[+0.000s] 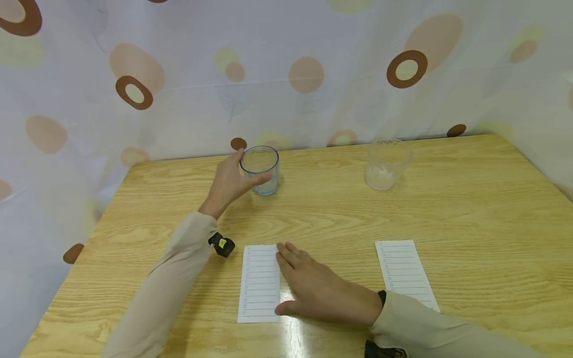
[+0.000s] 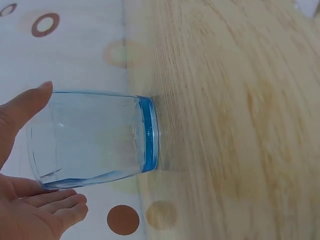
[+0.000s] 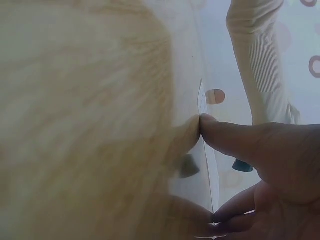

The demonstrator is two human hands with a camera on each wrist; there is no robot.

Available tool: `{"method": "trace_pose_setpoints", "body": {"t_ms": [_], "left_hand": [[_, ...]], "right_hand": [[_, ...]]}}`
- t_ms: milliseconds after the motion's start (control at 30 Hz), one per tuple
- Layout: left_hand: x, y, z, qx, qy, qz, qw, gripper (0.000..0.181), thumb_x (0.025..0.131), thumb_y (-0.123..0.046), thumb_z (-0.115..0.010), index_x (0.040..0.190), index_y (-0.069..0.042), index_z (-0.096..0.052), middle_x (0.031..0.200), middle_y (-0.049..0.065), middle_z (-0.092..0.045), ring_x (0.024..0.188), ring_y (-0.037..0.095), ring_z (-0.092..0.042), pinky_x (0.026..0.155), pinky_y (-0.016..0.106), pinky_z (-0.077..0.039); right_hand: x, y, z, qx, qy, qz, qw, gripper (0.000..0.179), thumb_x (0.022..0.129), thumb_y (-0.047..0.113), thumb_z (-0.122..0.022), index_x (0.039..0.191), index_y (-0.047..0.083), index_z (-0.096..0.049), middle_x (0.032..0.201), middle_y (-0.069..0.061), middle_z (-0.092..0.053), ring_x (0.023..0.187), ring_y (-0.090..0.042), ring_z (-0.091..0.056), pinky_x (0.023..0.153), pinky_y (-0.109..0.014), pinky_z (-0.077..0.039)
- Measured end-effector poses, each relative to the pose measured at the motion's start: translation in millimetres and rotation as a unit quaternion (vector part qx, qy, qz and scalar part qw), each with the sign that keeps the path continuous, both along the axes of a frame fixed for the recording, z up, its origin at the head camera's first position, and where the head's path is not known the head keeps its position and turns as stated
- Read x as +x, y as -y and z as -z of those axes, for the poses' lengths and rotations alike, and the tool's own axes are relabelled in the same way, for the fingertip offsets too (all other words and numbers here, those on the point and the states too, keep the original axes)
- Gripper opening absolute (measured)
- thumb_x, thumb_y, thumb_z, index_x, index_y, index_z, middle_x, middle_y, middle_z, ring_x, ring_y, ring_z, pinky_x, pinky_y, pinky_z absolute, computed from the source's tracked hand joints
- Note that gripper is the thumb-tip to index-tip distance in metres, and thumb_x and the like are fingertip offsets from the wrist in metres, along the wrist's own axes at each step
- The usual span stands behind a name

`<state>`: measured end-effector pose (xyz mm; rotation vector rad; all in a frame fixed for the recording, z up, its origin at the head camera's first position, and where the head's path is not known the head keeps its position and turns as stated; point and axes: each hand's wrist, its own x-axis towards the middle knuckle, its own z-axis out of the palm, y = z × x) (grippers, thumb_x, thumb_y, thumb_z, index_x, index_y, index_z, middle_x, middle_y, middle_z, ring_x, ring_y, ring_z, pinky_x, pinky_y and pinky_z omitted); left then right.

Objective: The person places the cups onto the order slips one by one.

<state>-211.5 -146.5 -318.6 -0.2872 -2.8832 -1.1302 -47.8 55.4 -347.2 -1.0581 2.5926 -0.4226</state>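
My left hand (image 1: 230, 180) is at a clear drinking glass (image 1: 264, 181) with a blue rim, which stands upright near the table's back edge. The thumb reaches across the front of the glass, and the other fingers are on its far left side. In the left wrist view, the thumb (image 2: 32, 102) lies right at the rim and the fingers (image 2: 67, 207) extend loosely along the opposite side. My right hand (image 1: 318, 288) rests with straight fingers along the right edge of a white lined checklist sheet (image 1: 259, 286). Thumb and fingertips touch that edge in the right wrist view.
A second clear glass (image 1: 385, 169) stands at the back right of the wooden table (image 1: 331, 214). Another lined checklist sheet (image 1: 405, 271) lies to the right, partly covered by the right sleeve (image 1: 425, 323). A dotted curtain (image 1: 268, 49) hangs behind the table.
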Motion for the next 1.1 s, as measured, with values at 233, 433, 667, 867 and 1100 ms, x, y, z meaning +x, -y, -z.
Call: {"method": "trace_pose_setpoints", "body": {"t_ms": [233,433,667,867,1100], "left_hand": [[-1.5,1.3,5.7,0.040,-0.011,-0.003,0.9991,0.091,0.076,-0.041,-0.081,0.145,0.001,-0.038,0.137,0.019,-0.051,0.126,0.035,-0.048,0.101,0.047,-0.043],[-2.4,2.0,11.3,0.082,-0.027,-0.015,0.9962,0.088,0.072,-0.038,-0.084,0.140,0.002,-0.044,0.128,0.017,-0.056,0.122,0.034,-0.052,0.099,0.045,-0.045],[-1.8,2.7,13.4,0.094,-0.043,-0.017,0.9945,0.092,0.071,-0.036,-0.086,0.142,0.003,-0.042,0.131,0.019,-0.055,0.122,0.034,-0.053,0.099,0.044,-0.046],[-0.5,1.2,12.1,0.102,-0.047,-0.015,0.9935,0.090,0.071,-0.036,-0.085,0.142,0.002,-0.043,0.133,0.019,-0.055,0.123,0.034,-0.053,0.099,0.044,-0.046],[1.3,-0.5,10.6,0.110,-0.054,-0.007,0.9924,0.089,0.070,-0.034,-0.086,0.139,0.003,-0.045,0.130,0.018,-0.057,0.122,0.034,-0.055,0.099,0.043,-0.046]], "right_hand": [[0.5,1,-0.1,0.003,-0.001,-0.001,1.0000,0.094,0.084,0.053,-0.067,0.144,-0.012,-0.033,0.155,-0.025,-0.019,0.144,-0.036,-0.018,0.113,-0.047,-0.028],[0.1,1,1.2,0.005,-0.005,-0.003,1.0000,0.094,0.084,0.053,-0.067,0.144,-0.011,-0.033,0.155,-0.025,-0.020,0.144,-0.036,-0.019,0.113,-0.046,-0.028],[-1.1,3,2.4,0.010,-0.004,0.000,0.9999,0.095,0.084,0.054,-0.067,0.144,-0.011,-0.033,0.156,-0.024,-0.019,0.144,-0.035,-0.018,0.113,-0.046,-0.027],[-1.3,1,2.4,0.007,0.000,0.002,1.0000,0.095,0.084,0.054,-0.067,0.144,-0.011,-0.032,0.156,-0.024,-0.019,0.145,-0.035,-0.017,0.114,-0.045,-0.025],[-3.5,1,4.0,0.003,-0.002,0.002,1.0000,0.094,0.085,0.054,-0.066,0.144,-0.011,-0.032,0.155,-0.024,-0.020,0.144,-0.035,-0.017,0.114,-0.045,-0.025]]}}
